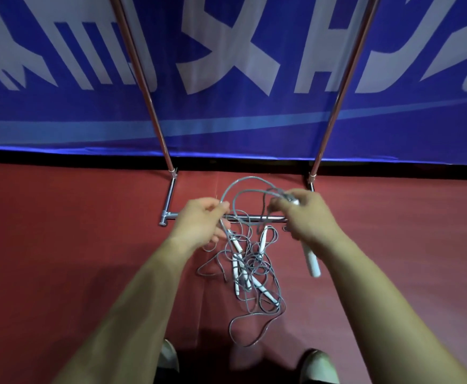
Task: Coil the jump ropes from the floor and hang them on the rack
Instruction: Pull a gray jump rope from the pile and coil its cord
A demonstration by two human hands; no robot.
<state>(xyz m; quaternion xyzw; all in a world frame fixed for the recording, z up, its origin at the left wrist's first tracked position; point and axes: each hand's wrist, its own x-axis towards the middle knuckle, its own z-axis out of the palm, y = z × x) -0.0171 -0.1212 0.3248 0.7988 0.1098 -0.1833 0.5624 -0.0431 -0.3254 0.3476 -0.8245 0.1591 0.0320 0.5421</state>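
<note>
Held rope: a grey jump rope (242, 187) is up in the air between both hands, in two loose loops. It is in the middle of the view, just above the low rack bar.
White handle: the handle (312, 260) sticks out under the right hand and points to 5 o'clock.
Left hand: the left hand (199, 217) pinches the grey cord with its fingers, at 9 o'clock from the loops.
Right hand: the right hand (307, 212) has its fingers curled tight round the handle and the cord, at 3 o'clock from the loops.
Rope pile: more jump ropes (250, 273) lie in a messy heap on the floor, at 6 o'clock from the hands. Their cords and handles cross over each other.
Trouble one: the held rope seems to run down into the pile. A hard pull could lift the other ropes too, or pull a knot tight.
Trouble two: the loops are loose and not the same size. If the pinch slips, they could fall open.
Trouble three: the hanging handle could catch on a cord or the rack bar.
Rack: the metal rack (154, 117) stands at 12 o'clock. Its poles go up out of view, so the hanging bar is not seen.
Floor: the floor (60, 245) is red.
Banner: a blue banner (226, 126) hangs behind the rack.
Shoes: two shoes (319, 364) are at 6 o'clock, near the pile's last loop. A step forward could tread on it.
</note>
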